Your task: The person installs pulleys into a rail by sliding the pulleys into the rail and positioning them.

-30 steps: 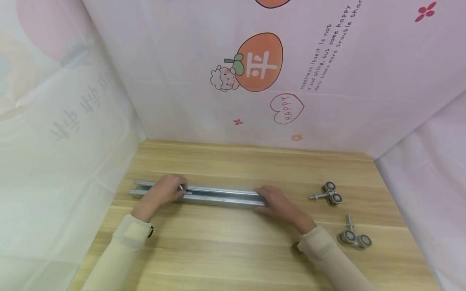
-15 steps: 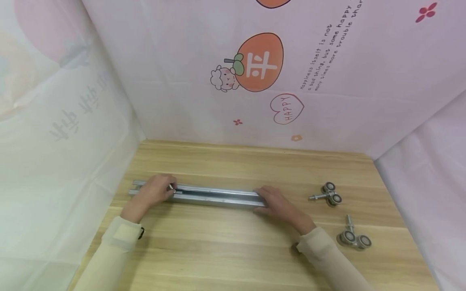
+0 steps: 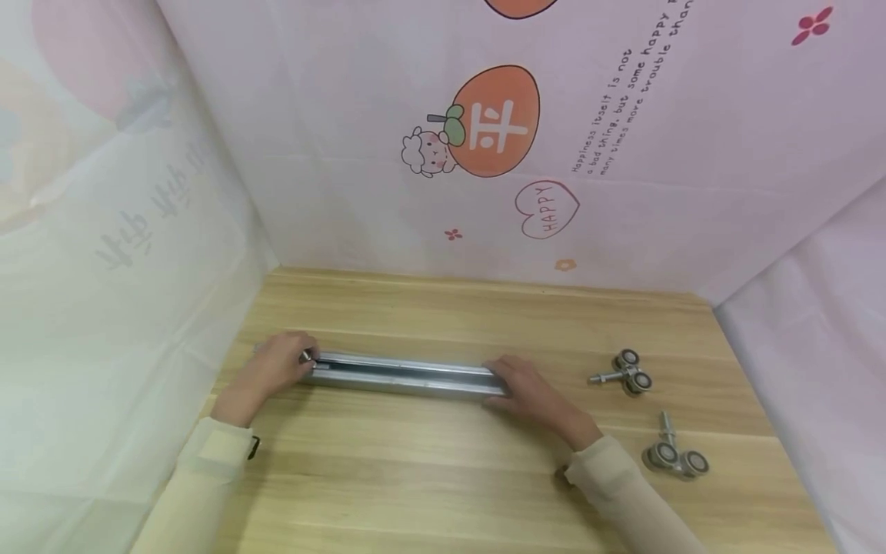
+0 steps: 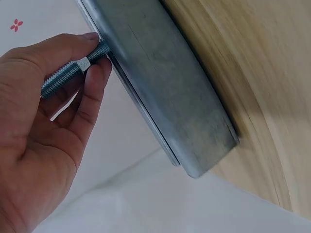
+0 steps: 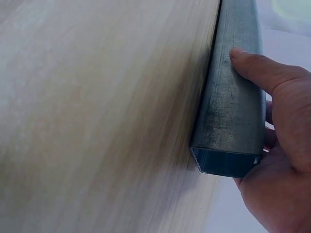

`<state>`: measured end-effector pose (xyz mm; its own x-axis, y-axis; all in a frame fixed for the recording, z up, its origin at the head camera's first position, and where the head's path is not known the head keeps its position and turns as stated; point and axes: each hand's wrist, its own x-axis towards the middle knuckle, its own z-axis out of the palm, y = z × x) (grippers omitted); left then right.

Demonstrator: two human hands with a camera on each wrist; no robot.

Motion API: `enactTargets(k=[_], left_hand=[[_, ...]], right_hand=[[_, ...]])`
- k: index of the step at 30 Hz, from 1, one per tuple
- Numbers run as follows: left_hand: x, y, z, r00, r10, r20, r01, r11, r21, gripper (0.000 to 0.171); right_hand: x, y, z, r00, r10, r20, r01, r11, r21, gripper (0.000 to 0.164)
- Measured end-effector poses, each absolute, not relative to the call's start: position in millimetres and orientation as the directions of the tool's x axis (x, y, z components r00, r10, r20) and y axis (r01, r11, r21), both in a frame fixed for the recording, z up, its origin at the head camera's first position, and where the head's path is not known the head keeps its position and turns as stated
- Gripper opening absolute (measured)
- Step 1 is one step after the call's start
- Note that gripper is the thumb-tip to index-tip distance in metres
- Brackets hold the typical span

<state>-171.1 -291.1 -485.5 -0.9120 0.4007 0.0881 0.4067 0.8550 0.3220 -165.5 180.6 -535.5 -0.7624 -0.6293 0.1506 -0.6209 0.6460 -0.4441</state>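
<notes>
Presently on the counter (image 3: 429,477): one metal rail (image 3: 408,386), silver-grey, a hollow channel with a lengthwise slot on top, laid left to right in front of the person.

Left hand (image 3: 275,363): near the rail's left end, which reaches past it. Fingers (image 4: 92,90) and thumb nearly together, pinching one threaded bolt (image 4: 59,81) that stands out of the slot; nut (image 4: 83,64) fitted part-way along the shank. How the bolt sits inside the channel is hidden.

Right hand (image 3: 529,391): at the rail's right end, gripping it from the side. Fingers and thumb parted by the rail's width, thumb (image 5: 255,67) on the near face, the others around the far side. Hollow rail end visible just beside the palm.

Roller assemblies, two, metal with dark-ringed wheels, lying apart from the rail, to its right. Upper roller assembly (image 3: 627,371): threaded stem pointing left. Lower roller assembly (image 3: 664,452): nearer the person, stem pointing towards the counter's far edge.

Sleeves, pale, two. Dark band (image 3: 254,448) at the left cuff. Backdrop cloth (image 3: 346,169), pale, printed with an orange fruit (image 3: 522,115), lettering and a heart outline.
</notes>
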Motion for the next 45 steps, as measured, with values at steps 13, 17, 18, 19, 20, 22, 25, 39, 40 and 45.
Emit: enactTargets(k=[13,17,18,19,20,22,25,39,40,45], left_hand=[[-171.0,-318.6,-483.4,-0.915,0.391,0.1,0.402,0.861,0.311,0.016],[-171.0,-323.9,-482.8,-0.924,0.373,0.08,0.379,0.871,0.312,0.015],[-170.8,-324.8,-482.3,-0.926,0.369,0.075,0.373,0.873,0.314,0.014],[-170.7,-325.6,-481.9,-0.929,0.365,0.068,0.367,0.876,0.313,0.014],[-170.9,-326.3,-481.6,-0.932,0.358,0.063,0.359,0.88,0.313,0.013],[-171.0,-328.0,-481.3,-0.937,0.345,0.052,0.343,0.886,0.313,0.013],[-169.9,-330.9,-480.9,-0.944,0.327,0.035,0.321,0.894,0.313,0.012],[-163.2,-342.4,-477.7,-0.965,0.26,-0.027,0.239,0.919,0.314,0.01],[-163.3,-342.7,-478.0,-0.965,0.261,-0.021,0.241,0.919,0.313,0.01],[-164.4,-343.9,-481.1,-0.966,0.257,-0.012,0.241,0.918,0.315,0.01]], right_hand=[[-165.8,181.4,-537.2,-0.776,-0.618,0.124,-0.6,0.663,-0.448,0.061],[-165.7,182.0,-538.2,-0.777,-0.618,0.123,-0.597,0.661,-0.454,0.06],[-165.5,182.2,-538.4,-0.777,-0.617,0.125,-0.598,0.659,-0.456,0.06],[-165.3,182.3,-538.8,-0.776,-0.617,0.13,-0.6,0.658,-0.454,0.06],[-165.2,182.4,-539.2,-0.776,-0.616,0.132,-0.599,0.657,-0.458,0.06],[-164.9,182.8,-539.8,-0.777,-0.614,0.136,-0.598,0.656,-0.46,0.06],[-165.0,183.0,-541.8,-0.776,-0.614,0.146,-0.603,0.653,-0.458,0.06],[-165.4,180.5,-540.9,-0.761,-0.623,0.18,-0.628,0.639,-0.445,0.059],[-165.2,180.5,-540.9,-0.762,-0.622,0.18,-0.627,0.64,-0.445,0.059],[-164.5,179.9,-539.6,-0.767,-0.615,0.183,-0.623,0.643,-0.447,0.059]])
